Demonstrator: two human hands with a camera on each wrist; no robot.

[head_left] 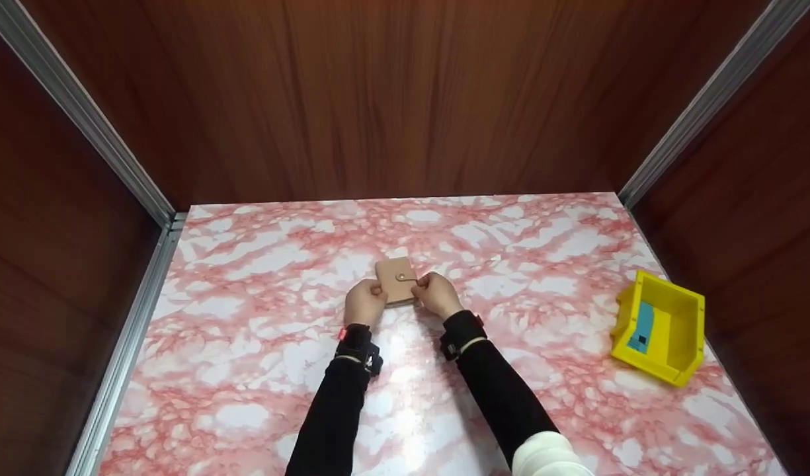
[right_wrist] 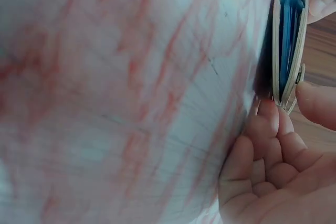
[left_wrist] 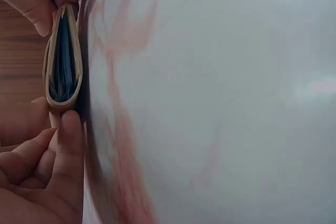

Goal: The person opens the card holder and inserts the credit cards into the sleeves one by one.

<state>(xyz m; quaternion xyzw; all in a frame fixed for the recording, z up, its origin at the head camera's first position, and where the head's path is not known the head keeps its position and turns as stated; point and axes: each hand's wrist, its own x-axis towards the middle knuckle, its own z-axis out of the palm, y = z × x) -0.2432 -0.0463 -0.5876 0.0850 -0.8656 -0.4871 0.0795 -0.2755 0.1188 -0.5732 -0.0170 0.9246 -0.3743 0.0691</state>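
a small tan wallet lies near the middle of the pink-and-white marbled counter, held from both sides. the left hand has its fingers curled against the wallet's left edge; in the left wrist view the thumb and a fingertip press on the folded end of the wallet, whose tan cover wraps around blue inner layers. the right hand pinches the thin strap at the wallet's right edge, close to the round snap on its top face. in the right wrist view the wallet is seen edge-on, blue between tan covers, with the fingers curled just under its strap end and the thumb beside it. both forearms wear black sleeves with a band at each wrist.

well apart to the right, near the counter's edge, stands a yellow bin with a blue piece lying inside it. dark wood-grain panels wall in the counter at the back and on both sides, joined by metal rails.
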